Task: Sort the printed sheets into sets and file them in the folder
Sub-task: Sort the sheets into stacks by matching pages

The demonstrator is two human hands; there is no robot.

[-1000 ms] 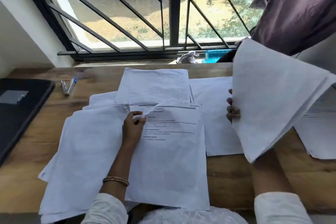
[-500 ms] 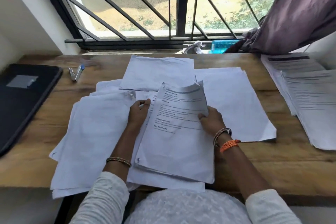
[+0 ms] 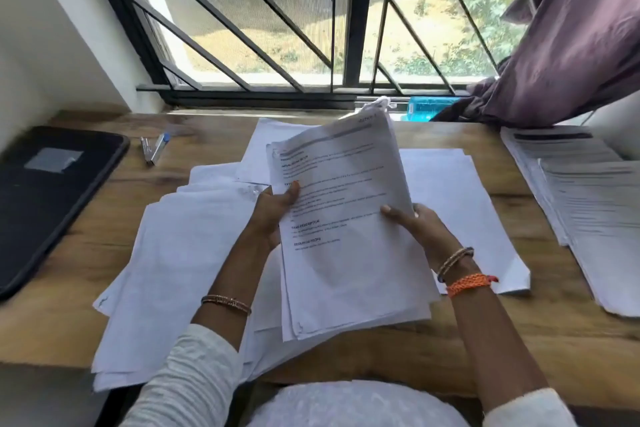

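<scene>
Both hands hold a printed stack [image 3: 346,236] tilted up above the tabletop [image 3: 519,340]: the left hand [image 3: 273,215] pinches its left edge, the right hand [image 3: 415,225] its right edge. Loose sheets [image 3: 173,270] lie spread underneath. A dark folder [image 3: 45,201] lies far left, a stapler [image 3: 156,149] near it, another paper pile [image 3: 588,211] at right.

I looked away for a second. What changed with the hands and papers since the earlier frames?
The right hand dropped the big raised bundle and now grips the printed set with the left hand, lifting it off the desk. The loose sheets, stapler and folder stayed put.
</scene>
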